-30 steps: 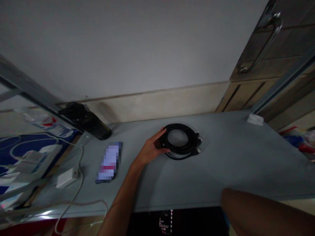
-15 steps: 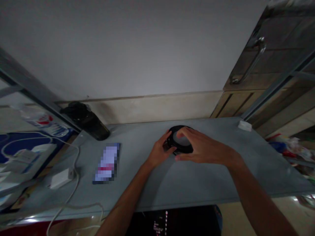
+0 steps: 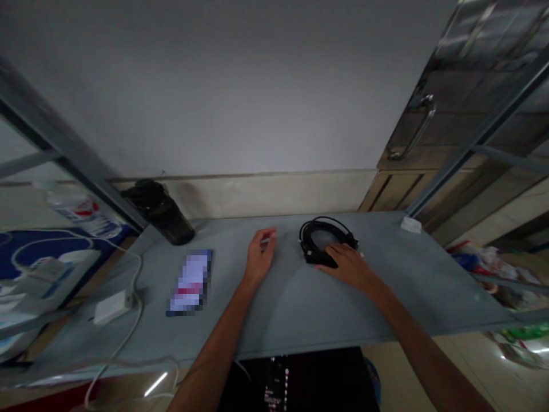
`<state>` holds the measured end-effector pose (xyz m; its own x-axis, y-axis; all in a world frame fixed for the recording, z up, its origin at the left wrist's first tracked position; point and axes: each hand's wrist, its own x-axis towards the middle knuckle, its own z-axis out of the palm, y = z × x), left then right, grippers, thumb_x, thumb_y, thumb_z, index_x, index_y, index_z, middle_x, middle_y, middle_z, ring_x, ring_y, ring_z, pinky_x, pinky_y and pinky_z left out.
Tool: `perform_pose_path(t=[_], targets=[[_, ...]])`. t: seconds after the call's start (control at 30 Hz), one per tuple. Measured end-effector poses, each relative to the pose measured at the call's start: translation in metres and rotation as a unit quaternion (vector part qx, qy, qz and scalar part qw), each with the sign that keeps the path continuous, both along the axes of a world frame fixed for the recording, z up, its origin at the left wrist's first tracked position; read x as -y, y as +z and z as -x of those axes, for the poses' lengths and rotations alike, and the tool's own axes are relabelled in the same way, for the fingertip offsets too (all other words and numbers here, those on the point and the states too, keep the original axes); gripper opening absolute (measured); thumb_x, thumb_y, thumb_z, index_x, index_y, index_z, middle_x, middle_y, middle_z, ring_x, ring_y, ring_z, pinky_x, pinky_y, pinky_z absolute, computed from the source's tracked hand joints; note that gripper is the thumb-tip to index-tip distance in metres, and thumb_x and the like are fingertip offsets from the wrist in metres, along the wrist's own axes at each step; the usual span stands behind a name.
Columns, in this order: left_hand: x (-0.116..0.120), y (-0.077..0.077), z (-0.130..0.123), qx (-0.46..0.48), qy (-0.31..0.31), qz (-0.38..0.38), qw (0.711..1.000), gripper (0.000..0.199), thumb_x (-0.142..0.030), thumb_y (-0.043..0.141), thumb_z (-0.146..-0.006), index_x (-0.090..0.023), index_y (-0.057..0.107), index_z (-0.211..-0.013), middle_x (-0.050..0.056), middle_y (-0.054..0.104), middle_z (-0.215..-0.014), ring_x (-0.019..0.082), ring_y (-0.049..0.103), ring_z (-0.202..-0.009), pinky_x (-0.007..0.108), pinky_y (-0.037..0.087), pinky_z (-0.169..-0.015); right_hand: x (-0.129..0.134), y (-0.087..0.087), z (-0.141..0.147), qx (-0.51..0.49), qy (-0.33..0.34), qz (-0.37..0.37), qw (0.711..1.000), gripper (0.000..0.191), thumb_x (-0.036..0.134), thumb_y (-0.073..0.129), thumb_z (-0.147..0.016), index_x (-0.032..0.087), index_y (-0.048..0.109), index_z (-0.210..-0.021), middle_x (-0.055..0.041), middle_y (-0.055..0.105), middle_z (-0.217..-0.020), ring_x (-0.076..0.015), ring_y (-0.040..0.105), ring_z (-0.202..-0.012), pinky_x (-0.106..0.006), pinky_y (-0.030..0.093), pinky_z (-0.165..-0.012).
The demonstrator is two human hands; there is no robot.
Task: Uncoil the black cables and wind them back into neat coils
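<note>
A coil of black cable (image 3: 307,252) lies on the grey tabletop, right of the middle, with small connector ends showing at its sides. My right hand (image 3: 348,266) is over the coil's near right part, its fingers curled onto the loops and covering some of them. To the left of the coil, apart from it, my left hand (image 3: 259,254) is just above the table. Its fingers are loosely bent, with a gap between thumb and forefinger and nothing in them.
A phone (image 3: 191,283) with a blurred screen lies left of my left hand. Behind it a dark bottle (image 3: 160,212) leans sideways. A white power adapter (image 3: 112,307) with a cable sits near the left edge, and a small white object (image 3: 410,225) at the back right corner. Metal posts flank the table.
Both hands were around the coil before. My left hand has let go and moved left; my right hand has lowered onto the coil, which now lies looser on the table.
</note>
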<state>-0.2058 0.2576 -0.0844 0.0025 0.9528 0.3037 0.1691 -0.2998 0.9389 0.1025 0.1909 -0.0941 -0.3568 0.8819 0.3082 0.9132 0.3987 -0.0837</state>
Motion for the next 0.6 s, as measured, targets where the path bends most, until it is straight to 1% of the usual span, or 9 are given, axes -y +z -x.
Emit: perform_pose_path(t=[0.13,0.27,0.33,0.43,0.53,0.6], targets=[[-0.004,-0.002,0.006,0.028,0.031,0.005,0.999,0.054,-0.073,0.068,-0.102,-0.023,0.077,-0.121,0.014,0.079,-0.125,0.029,0.075,-0.115,0.04,0.064,-0.091,0.003,-0.004,-0.046,0.011,-0.058,-0.009,0.998,0.052,0.064,0.067,-0.107,0.017,0.074,-0.127,-0.0204,0.079,-0.123,-0.0384,0.077,-0.113,-0.052,0.059,-0.107],[-0.005,-0.003,0.004,0.03,0.032,0.002,0.999,0.054,-0.072,0.068,-0.101,-0.022,0.076,-0.121,0.013,0.079,-0.121,0.028,0.075,-0.109,0.039,0.063,-0.089,0.014,-0.011,-0.083,0.005,-0.112,-0.066,0.992,0.059,0.066,0.052,-0.112,0.014,0.07,-0.133,-0.023,0.078,-0.123,-0.0392,0.075,-0.116,-0.053,0.056,-0.11],[-0.004,-0.004,0.003,0.031,0.028,0.0,0.999,0.055,-0.073,0.068,-0.101,-0.022,0.076,-0.121,0.013,0.079,-0.12,0.028,0.075,-0.108,0.04,0.063,-0.09,0.019,-0.016,-0.091,-0.01,-0.128,-0.091,0.987,0.063,0.069,0.045,-0.114,0.014,0.07,-0.133,-0.0236,0.078,-0.123,-0.0392,0.074,-0.119,-0.054,0.056,-0.111],[-0.003,-0.004,0.002,0.028,0.025,-0.004,0.999,0.056,-0.074,0.068,-0.101,-0.022,0.076,-0.121,0.014,0.079,-0.122,0.028,0.075,-0.11,0.04,0.063,-0.09,0.022,-0.022,-0.095,-0.061,-0.138,-0.108,0.983,0.066,0.071,0.041,-0.114,0.015,0.073,-0.127,-0.0235,0.078,-0.12,-0.0394,0.075,-0.119,-0.055,0.057,-0.11],[-0.002,-0.004,0.003,0.018,0.026,-0.01,0.999,0.055,-0.072,0.067,-0.102,-0.021,0.076,-0.121,0.014,0.079,-0.122,0.028,0.075,-0.11,0.04,0.062,-0.09,0.023,-0.024,-0.094,-0.11,-0.131,-0.109,0.979,0.062,0.067,0.038,-0.116,0.017,0.075,-0.123,-0.0223,0.078,-0.124,-0.0375,0.075,-0.119,-0.054,0.059,-0.11],[-0.003,-0.004,0.004,0.016,0.029,-0.012,0.999,0.054,-0.071,0.067,-0.103,-0.021,0.076,-0.121,0.014,0.079,-0.12,0.028,0.075,-0.109,0.04,0.062,-0.089,0.022,-0.024,-0.094,-0.125,-0.13,-0.109,0.978,0.058,0.063,0.037,-0.117,0.02,0.075,-0.123,-0.0207,0.078,-0.127,-0.0356,0.074,-0.12,-0.052,0.059,-0.111]])
